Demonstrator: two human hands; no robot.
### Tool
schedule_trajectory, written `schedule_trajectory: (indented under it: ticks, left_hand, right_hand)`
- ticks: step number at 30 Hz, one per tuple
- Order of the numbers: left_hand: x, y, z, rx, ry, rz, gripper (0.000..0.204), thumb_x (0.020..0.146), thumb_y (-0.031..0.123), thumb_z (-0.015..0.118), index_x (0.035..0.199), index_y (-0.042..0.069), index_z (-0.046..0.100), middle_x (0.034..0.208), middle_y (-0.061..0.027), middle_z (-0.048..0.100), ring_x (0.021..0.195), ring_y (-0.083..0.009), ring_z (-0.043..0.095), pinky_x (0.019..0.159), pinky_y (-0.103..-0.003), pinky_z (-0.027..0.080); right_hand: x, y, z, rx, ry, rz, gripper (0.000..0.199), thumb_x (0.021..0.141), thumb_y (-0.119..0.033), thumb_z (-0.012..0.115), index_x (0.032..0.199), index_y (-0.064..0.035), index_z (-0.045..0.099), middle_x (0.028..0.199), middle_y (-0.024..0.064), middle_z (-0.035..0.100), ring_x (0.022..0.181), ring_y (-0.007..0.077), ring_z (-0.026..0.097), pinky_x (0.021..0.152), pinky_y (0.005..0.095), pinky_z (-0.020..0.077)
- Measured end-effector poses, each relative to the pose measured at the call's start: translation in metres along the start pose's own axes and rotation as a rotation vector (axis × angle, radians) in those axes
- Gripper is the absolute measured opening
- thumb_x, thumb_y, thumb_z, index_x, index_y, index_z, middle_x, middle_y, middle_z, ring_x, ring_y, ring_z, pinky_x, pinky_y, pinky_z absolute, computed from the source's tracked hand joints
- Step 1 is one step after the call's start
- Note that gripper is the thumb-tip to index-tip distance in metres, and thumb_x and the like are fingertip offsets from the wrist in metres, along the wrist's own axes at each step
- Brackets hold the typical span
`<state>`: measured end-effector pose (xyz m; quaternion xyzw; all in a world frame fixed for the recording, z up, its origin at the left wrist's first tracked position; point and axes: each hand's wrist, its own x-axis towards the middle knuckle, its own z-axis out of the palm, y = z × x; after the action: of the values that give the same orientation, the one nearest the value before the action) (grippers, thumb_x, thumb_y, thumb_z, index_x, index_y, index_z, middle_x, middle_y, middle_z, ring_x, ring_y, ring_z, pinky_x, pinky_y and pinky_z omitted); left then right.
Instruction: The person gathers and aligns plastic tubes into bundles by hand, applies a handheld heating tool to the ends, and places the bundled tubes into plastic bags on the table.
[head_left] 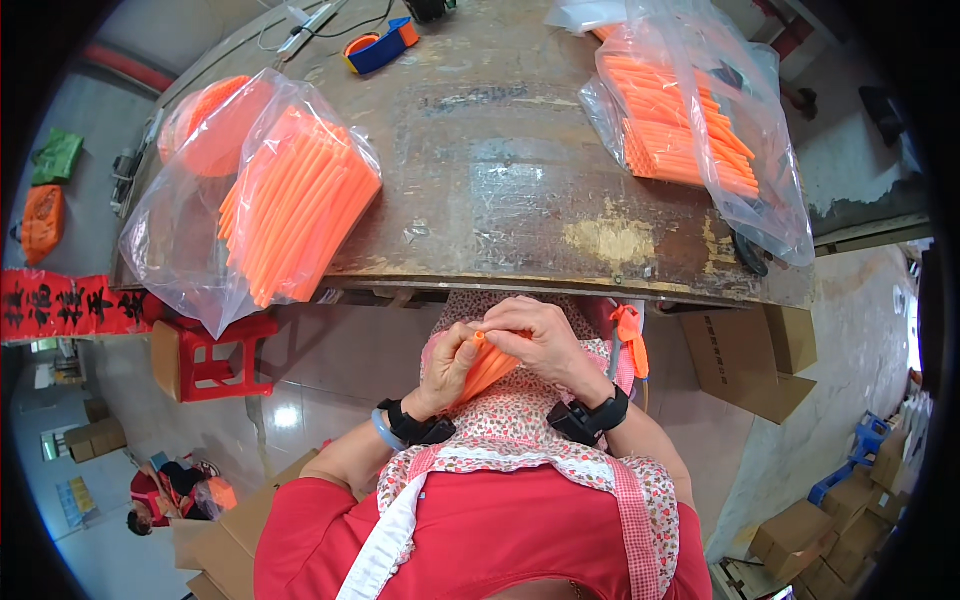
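Just below the table's front edge, over my lap, I hold a small bundle of thin orange plastic tubes (pixel 486 374). My left hand (pixel 446 372) is closed around the bundle from its left side. The fingers of my right hand (pixel 538 338) are bent and closed at the bundle's upper end, beside my left thumb. One open tube end shows between the two hands. The right fingertips are partly hidden, so what they pinch there is hard to see. Black bands circle both wrists.
On the worn wooden table (pixel 480 225) lie a clear bag of orange tubes (pixel 300 205) at left and another bag of tubes (pixel 690 130) at right. A tape dispenser (pixel 380 47) sits at the back. A red stool (pixel 228 360) and a cardboard box (pixel 735 355) stand below.
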<state>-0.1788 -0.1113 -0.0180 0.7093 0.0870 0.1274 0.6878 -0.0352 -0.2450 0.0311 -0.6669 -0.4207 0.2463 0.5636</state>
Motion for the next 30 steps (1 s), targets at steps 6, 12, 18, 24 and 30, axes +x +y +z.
schedule_trajectory:
  ticks: [6, 12, 18, 24, 30]
  left_hand:
    - [-0.002, -0.004, -0.001, -0.03, -0.022, -0.03, 0.03, 0.101, 0.035, 0.048, 0.094, 0.006, 0.051, 0.084, 0.0022, 0.045, 0.075, -0.0071, 0.037, 0.069, -0.023, 0.034]
    - [-0.001, -0.004, -0.002, -0.047, -0.059, -0.035, 0.029, 0.101, 0.035, 0.047, 0.097, 0.006, 0.051, 0.094, -0.0003, 0.05, 0.081, -0.0078, 0.041, 0.075, -0.023, 0.037]
    - [0.003, 0.008, 0.013, -0.267, -0.079, -0.097, 0.043, 0.088, 0.024, 0.07, 0.118, 0.006, 0.044, 0.118, -0.0079, 0.054, 0.112, -0.0145, 0.049, 0.098, -0.03, 0.039]
    - [0.002, 0.022, 0.01, 0.176, -0.28, -0.229, 0.064, 0.067, 0.01, 0.083, 0.119, 0.002, 0.047, 0.116, -0.0098, 0.056, 0.107, -0.0176, 0.057, 0.094, -0.033, 0.045]
    - [-0.002, 0.018, 0.016, 0.234, -0.23, -0.177, 0.065, 0.062, 0.011, 0.082, 0.117, 0.004, 0.049, 0.106, -0.011, 0.062, 0.099, -0.0219, 0.062, 0.087, -0.033, 0.049]
  right_hand:
    - [-0.001, 0.002, -0.001, 0.035, -0.025, 0.015, 0.017, 0.082, -0.017, 0.065, 0.093, -0.0048, 0.072, 0.09, 0.0061, 0.069, 0.086, 0.0223, 0.065, 0.074, 0.0317, 0.0506]
    - [-0.001, 0.005, -0.002, 0.035, -0.013, 0.021, 0.015, 0.082, -0.015, 0.064, 0.09, -0.0064, 0.073, 0.087, 0.0052, 0.069, 0.084, 0.0214, 0.065, 0.074, 0.0302, 0.0501]
    - [-0.005, 0.005, 0.006, 0.826, 0.14, 0.213, 0.049, 0.099, -0.022, 0.049, 0.143, -0.0048, 0.036, 0.115, 0.0183, 0.061, 0.093, 0.0223, 0.065, 0.087, 0.0335, 0.0512]
    - [-0.003, -0.007, 0.014, 1.291, 0.184, 0.221, 0.059, 0.1, -0.047, 0.037, 0.146, -0.0107, 0.029, 0.126, 0.023, 0.055, 0.095, 0.0274, 0.065, 0.086, 0.0387, 0.0529]
    - [-0.007, 0.009, 0.013, 1.639, 0.215, 0.233, 0.063, 0.099, -0.052, 0.034, 0.145, -0.0094, 0.03, 0.125, 0.0238, 0.055, 0.094, 0.0301, 0.066, 0.086, 0.0432, 0.0539]
